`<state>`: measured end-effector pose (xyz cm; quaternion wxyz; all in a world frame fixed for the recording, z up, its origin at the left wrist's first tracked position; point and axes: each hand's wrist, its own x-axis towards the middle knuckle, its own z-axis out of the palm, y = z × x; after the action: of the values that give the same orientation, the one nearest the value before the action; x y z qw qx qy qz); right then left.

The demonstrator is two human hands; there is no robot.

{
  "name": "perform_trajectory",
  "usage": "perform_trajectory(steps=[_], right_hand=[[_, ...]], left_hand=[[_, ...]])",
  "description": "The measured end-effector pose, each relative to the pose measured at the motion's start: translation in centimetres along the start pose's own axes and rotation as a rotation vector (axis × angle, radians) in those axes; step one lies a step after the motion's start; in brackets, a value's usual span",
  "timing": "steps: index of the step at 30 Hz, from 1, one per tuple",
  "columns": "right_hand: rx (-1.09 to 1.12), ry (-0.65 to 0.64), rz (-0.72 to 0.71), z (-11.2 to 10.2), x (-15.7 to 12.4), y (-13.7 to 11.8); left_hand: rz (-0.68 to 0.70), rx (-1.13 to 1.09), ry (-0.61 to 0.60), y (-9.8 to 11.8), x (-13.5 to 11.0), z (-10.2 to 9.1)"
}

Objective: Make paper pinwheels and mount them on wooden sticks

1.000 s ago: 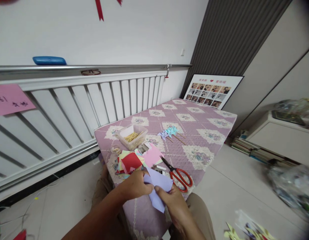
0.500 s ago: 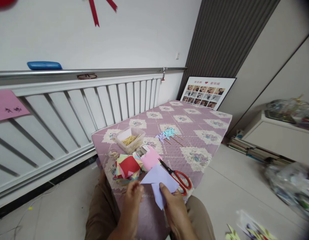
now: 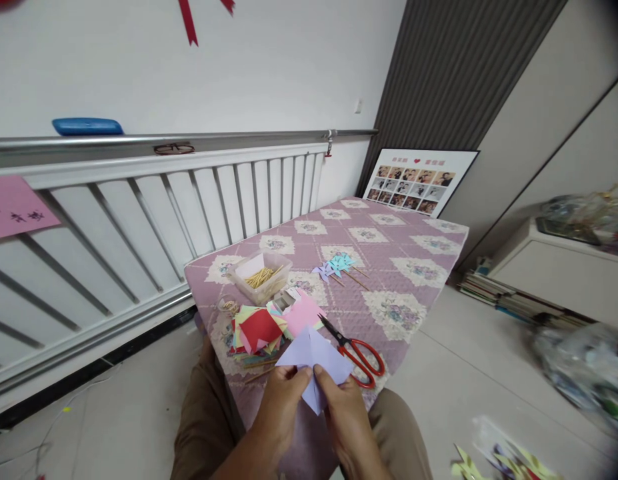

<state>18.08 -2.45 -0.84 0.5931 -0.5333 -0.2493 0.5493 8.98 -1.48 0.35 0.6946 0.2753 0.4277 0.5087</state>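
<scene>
Both my hands pinch a lavender paper square (image 3: 316,357) over the near end of the quilted table (image 3: 419,273). My left hand (image 3: 281,407) grips its lower left part with fingers closed. My right hand (image 3: 346,413) holds the lower right part, thumb on top. The sheet is partly folded, with a point hanging down between the hands. Red-handled scissors (image 3: 361,357) lie just right of the paper. A stack of coloured paper squares (image 3: 259,330) with a red one on top sits just beyond my left hand.
A clear box of wooden sticks (image 3: 261,275) stands behind the paper stack. Small paper pinwheels on sticks (image 3: 336,267) lie mid-table. A framed photo board (image 3: 416,181) leans at the far end. A white slatted rail (image 3: 163,207) runs along the left. Books (image 3: 493,293) and bags lie on the floor to the right.
The left hand let go of the paper half a second ago and now pinches it again. The sheet has been turned and sits lower between both hands.
</scene>
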Motion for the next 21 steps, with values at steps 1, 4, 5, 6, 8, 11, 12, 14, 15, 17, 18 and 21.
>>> perform_trajectory(steps=[1, 4, 5, 6, 8, 11, 12, 14, 15, 17, 18, 21], right_hand=[[0.000, -0.004, 0.002, -0.1, 0.1, 0.2], [-0.011, -0.002, 0.019, -0.2, 0.4, 0.6], [-0.014, 0.002, 0.022, -0.2, 0.3, 0.7], [-0.013, 0.002, 0.022, -0.1, 0.3, 0.6], [0.001, -0.021, 0.016, 0.1, 0.1, 0.4], [0.058, -0.114, 0.022, 0.3, -0.3, -0.1], [0.079, -0.142, 0.023, 0.2, -0.3, -0.2], [0.083, -0.153, -0.006, -0.2, -0.3, -0.3], [0.061, -0.134, -0.039, -0.6, -0.3, -0.3], [-0.014, -0.073, -0.133, -1.5, -0.3, -0.1], [-0.054, -0.043, -0.190, -2.0, -0.3, 0.0], [-0.194, -0.014, -0.358, -3.2, -0.5, 0.7]], left_hand=[[0.000, 0.001, -0.004, -0.1, 0.1, 0.0], [-0.015, 0.027, 0.006, -0.4, 0.4, -0.3], [-0.012, 0.037, 0.013, -0.6, 0.6, -0.3], [-0.005, 0.048, 0.020, -0.7, 0.7, -0.4], [0.011, 0.067, 0.039, -0.8, 0.9, -0.4], [0.031, 0.067, 0.045, -0.5, 1.1, -0.5], [0.036, 0.055, 0.039, -0.3, 1.2, -0.5], [0.038, 0.011, 0.022, 0.3, 1.3, -0.5], [0.026, -0.015, 0.017, 0.6, 1.3, -0.5], [-0.004, -0.069, 0.013, 1.2, 1.5, -0.5], [-0.017, -0.094, 0.018, 1.5, 1.7, -0.6], [-0.042, -0.152, 0.018, 2.0, 2.0, -0.6]])
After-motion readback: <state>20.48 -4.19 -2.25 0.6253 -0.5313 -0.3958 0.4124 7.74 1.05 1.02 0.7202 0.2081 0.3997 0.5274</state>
